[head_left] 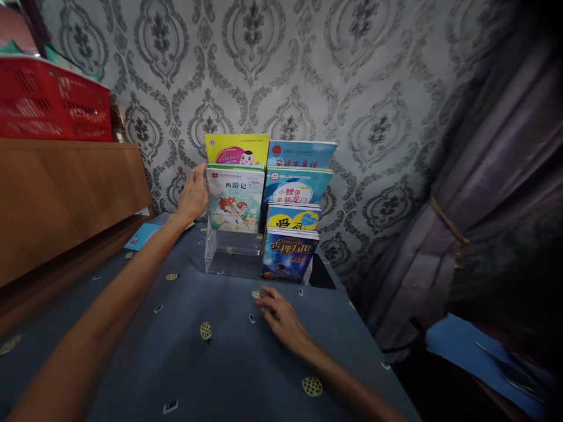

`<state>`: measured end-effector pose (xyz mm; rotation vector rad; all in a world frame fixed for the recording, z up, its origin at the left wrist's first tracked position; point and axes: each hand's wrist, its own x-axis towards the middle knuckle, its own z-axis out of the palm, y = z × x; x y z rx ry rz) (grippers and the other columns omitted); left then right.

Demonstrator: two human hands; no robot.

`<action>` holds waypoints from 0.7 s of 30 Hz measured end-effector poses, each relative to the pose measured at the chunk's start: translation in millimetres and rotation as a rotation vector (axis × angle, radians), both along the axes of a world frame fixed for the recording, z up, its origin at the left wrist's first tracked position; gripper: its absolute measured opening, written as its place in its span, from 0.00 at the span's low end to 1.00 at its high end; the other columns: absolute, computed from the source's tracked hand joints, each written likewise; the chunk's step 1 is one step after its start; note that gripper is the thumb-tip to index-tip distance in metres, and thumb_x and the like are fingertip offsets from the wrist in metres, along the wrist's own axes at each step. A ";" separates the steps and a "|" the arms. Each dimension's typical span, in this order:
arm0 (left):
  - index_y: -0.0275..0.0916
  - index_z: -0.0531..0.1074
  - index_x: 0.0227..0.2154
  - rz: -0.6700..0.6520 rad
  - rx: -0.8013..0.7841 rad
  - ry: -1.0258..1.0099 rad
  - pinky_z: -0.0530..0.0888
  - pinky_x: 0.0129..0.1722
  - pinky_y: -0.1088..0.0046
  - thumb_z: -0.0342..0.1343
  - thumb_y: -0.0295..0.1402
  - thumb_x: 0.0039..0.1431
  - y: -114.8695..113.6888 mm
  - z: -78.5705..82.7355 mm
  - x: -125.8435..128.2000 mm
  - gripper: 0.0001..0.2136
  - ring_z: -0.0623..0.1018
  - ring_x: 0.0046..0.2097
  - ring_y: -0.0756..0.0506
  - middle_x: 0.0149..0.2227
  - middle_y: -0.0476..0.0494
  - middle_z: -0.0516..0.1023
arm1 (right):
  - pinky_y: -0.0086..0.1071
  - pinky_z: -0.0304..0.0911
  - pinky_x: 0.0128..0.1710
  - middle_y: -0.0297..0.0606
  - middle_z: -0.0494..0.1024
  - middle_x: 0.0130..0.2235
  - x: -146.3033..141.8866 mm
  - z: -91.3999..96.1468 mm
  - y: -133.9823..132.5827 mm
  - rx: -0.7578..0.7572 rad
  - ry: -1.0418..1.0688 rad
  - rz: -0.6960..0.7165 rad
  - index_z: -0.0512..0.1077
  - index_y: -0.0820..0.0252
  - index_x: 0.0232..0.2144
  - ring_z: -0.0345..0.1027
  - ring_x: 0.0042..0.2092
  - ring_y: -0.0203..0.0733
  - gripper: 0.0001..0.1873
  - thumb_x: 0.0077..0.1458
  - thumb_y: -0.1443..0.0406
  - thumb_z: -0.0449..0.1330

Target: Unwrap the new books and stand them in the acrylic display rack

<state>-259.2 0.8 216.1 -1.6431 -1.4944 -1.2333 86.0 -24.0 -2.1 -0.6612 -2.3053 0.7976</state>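
A clear acrylic book rack (233, 258) stands on the table by the wall, with children's books in its tiers. My left hand (193, 190) is at the left edge of a pale green and white book (236, 202), its fingers curled against that edge and partly hidden. Behind this book rises a yellow book (237, 149). The right column holds a light blue book (303, 153), a teal book (295, 186), yellow-and-blue books (292, 217) and dark blue books (289, 255). My right hand (284, 319) is open over the tablecloth in front of the rack, holding nothing.
A patterned dark blue cloth (206, 363) covers the table. At left are a wooden cabinet (70, 199) with a red basket (55, 99) on it, and a light blue booklet (141, 235). A dark flat object (322, 272) lies beside the rack. A curtain (422, 252) hangs at right.
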 end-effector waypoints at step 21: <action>0.38 0.73 0.43 -0.063 -0.199 -0.845 0.78 0.46 0.66 0.48 0.23 0.53 -6.8 -151.8 -17.3 0.16 0.79 0.47 0.43 0.42 0.41 0.81 | 0.49 0.73 0.51 0.51 0.81 0.49 5.8 -35.6 -18.4 -0.023 0.118 -0.106 0.82 0.55 0.35 0.77 0.51 0.53 0.21 0.64 0.52 0.54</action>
